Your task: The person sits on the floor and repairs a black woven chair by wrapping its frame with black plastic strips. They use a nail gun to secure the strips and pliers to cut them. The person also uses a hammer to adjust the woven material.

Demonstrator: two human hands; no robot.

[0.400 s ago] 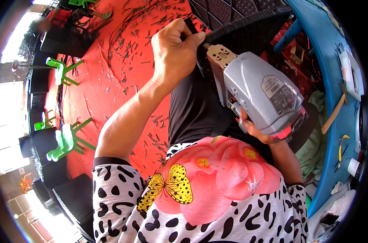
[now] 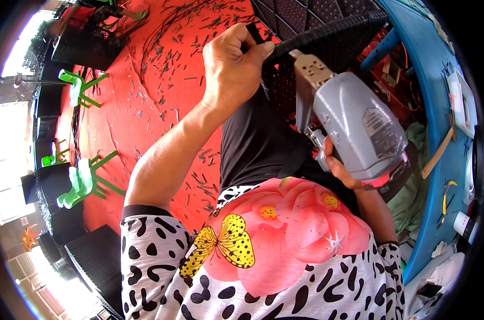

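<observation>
My left hand (image 2: 234, 69) is closed at the corner of a black woven wicker piece (image 2: 335, 32), pinching what looks like a dark rattan strip (image 2: 253, 33); the fingers hide most of it. Wrapped round the handle of a grey power nail gun (image 2: 359, 125) is my right hand (image 2: 338, 165). The tool's tan metal nose points up and left, with its tip just short of the woven edge and near my left thumb. Its handle is partly hidden beneath the body.
A blue table (image 2: 428, 229) curves along the right, bearing a hammer (image 2: 445, 141), yellow-handled pliers (image 2: 446, 200) and a white tray (image 2: 462, 101). Dark offcuts litter the red floor (image 2: 162, 112). Green stools (image 2: 87, 181) stand at left; another person (image 2: 100, 16) sits at the far left.
The nail gun has moved right, drawing its nose away from the woven edge and my left thumb. My left hand has shifted only slightly right, still pinching.
</observation>
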